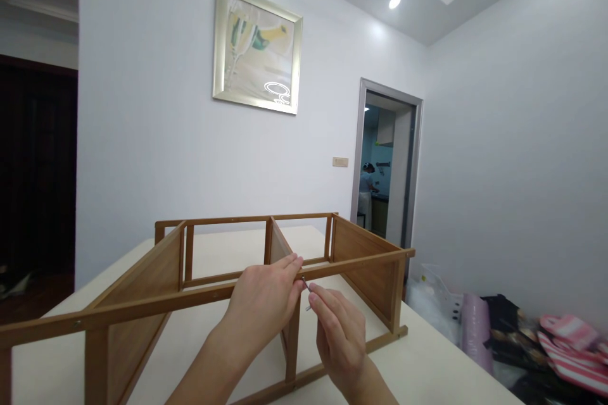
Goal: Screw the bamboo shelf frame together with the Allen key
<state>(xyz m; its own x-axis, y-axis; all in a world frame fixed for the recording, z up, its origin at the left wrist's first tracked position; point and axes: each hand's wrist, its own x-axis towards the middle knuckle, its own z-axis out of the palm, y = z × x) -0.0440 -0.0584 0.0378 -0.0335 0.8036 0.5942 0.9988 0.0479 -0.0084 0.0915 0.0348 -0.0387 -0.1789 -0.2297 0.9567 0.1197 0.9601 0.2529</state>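
Observation:
A brown wooden shelf frame (365, 261) lies on its side on a pale table, its panels standing upright between the rails. My left hand (268, 291) is wrapped over the near upper rail, where the middle panel (279, 237) meets it. Just right of it, my right hand (339, 329) pinches a thin metal hex key (306, 286). The key's upper end touches the rail at the middle joint; part of it is hidden by my fingers.
The white table (427, 364) carries the frame. Bags and a rolled purple mat (475, 329) lie on the right. A framed picture (256, 47) hangs on the wall. Through the doorway (387, 164) a person (365, 193) stands in another room.

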